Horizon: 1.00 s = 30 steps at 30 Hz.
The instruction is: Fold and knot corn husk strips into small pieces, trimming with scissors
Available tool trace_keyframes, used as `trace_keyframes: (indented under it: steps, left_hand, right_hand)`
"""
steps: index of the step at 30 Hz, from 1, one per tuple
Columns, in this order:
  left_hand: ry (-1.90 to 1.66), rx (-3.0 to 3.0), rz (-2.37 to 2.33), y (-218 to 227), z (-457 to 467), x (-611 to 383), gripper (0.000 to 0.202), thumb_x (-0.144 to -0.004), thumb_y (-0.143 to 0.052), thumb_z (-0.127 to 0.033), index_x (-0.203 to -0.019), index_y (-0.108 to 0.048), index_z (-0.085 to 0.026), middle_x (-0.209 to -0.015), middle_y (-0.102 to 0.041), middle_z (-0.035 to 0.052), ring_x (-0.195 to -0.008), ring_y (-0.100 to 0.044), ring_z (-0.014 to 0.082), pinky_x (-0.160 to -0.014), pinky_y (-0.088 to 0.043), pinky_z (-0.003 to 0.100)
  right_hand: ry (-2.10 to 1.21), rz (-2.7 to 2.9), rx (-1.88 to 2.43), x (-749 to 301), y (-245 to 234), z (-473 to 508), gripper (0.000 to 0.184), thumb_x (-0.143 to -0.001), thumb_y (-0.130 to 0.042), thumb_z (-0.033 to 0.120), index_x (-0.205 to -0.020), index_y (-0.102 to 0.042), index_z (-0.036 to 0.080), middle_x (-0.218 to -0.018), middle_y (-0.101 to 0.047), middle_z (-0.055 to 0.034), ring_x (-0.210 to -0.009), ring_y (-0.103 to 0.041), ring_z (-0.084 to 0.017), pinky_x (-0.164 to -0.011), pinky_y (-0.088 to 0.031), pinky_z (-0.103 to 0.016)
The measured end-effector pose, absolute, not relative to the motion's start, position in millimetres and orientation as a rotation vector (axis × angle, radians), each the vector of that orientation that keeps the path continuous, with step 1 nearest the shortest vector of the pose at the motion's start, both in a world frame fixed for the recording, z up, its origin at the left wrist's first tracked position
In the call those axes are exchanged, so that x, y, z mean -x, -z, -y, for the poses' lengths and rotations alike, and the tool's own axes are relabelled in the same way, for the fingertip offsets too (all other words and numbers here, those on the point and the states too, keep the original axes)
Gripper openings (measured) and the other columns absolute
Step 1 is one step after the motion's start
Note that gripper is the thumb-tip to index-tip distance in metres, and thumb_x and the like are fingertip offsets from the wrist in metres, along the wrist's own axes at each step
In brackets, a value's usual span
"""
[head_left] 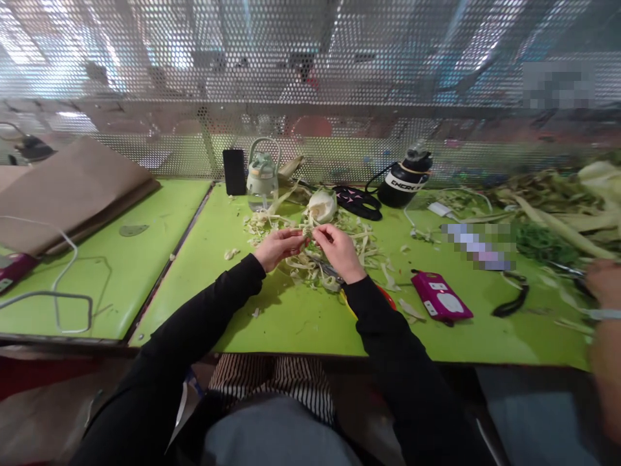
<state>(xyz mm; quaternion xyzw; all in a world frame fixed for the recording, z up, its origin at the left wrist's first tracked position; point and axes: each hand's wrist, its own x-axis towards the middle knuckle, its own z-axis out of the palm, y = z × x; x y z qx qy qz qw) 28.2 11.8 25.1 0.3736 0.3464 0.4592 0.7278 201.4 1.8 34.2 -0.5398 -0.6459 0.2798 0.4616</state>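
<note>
My left hand [279,248] and my right hand [338,249] meet over a heap of pale leaf strips [315,255] on the green table [291,317]. Both hands pinch a small pale green strip [308,234] between their fingertips. Just beyond them lies a rounded pale bulb-shaped bundle of leaves [322,206]. Both arms are in black sleeves. Under my right wrist a red and yellow object [383,294] shows only in part.
A pink device [440,298] lies right of my hand, black scissors [514,298] further right. A clear green-capped bottle [262,175], a dark phone [235,171] and a black bottle [405,180] stand by the perforated screen. Another person's hand [601,281] works at a green leaf pile [557,207].
</note>
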Motion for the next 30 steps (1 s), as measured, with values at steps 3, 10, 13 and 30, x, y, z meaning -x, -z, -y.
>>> trace_keyframes:
  steps: [3,10,13,30]
  left_hand:
    - [-1.031,-0.801,-0.756,-24.8,-11.7,-31.3,0.012,-0.079,-0.075,-0.010,-0.086,-0.065,-0.011,-0.082,-0.072,0.0028,-0.065,-0.060,0.0055,-0.072,-0.047,0.023]
    - [-1.108,-0.771,-0.798,-21.9,-13.9,-36.3,0.021,-0.074,-0.078,-0.007,-0.086,-0.062,-0.014,-0.075,-0.066,-0.0040,-0.066,-0.059,0.0043,-0.068,-0.044,0.019]
    - [-1.120,-0.784,-0.810,-20.8,-12.3,-38.0,0.022,-0.073,-0.080,-0.011,-0.084,-0.061,-0.013,-0.074,-0.065,-0.0043,-0.065,-0.058,0.0041,-0.066,-0.042,0.019]
    - [-1.087,-0.941,-0.888,-29.1,-2.2,-29.0,0.024,-0.072,-0.083,-0.024,-0.089,-0.068,-0.015,-0.078,-0.066,-0.0029,-0.067,-0.057,0.0058,-0.067,-0.042,0.020]
  right_hand:
    - [-0.776,1.502,1.337,-203.5,-30.0,-3.6,0.040,-0.091,-0.045,0.054,-0.105,-0.064,0.021,-0.096,-0.073,-0.0073,-0.077,-0.066,-0.018,-0.065,-0.052,-0.029]
    - [-0.984,1.581,1.326,-199.1,-20.9,-0.7,0.033,-0.081,-0.066,0.049,-0.092,-0.069,0.018,-0.089,-0.075,-0.0060,-0.077,-0.067,-0.017,-0.073,-0.053,-0.031]
    - [-0.986,1.606,1.326,-196.1,-17.3,-1.4,0.028,-0.079,-0.068,0.042,-0.092,-0.069,0.018,-0.088,-0.074,-0.0055,-0.077,-0.065,-0.017,-0.077,-0.052,-0.033]
    - [-0.915,1.772,1.338,-199.8,-34.7,18.1,0.028,-0.081,-0.064,0.047,-0.078,-0.067,0.019,-0.079,-0.069,-0.0009,-0.072,-0.058,-0.016,-0.073,-0.045,-0.031]
